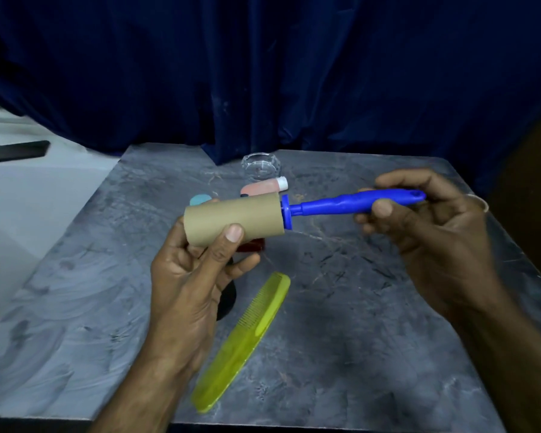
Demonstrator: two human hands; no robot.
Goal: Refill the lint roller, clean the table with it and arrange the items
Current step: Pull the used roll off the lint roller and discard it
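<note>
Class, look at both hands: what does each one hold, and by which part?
The left hand grips the brown cardboard roll around its body. The right hand holds the lint roller's blue handle near its far end. Both are parts of one roller, held above the table.

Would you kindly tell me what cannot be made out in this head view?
Head view, dark red item: mostly hidden behind the cardboard roll.
Head view, black round item: largely covered by the left hand.
Head view, teal item: only its top shows above the roll.
Head view, black slab far left: blurred, cut by the edge.
</note>
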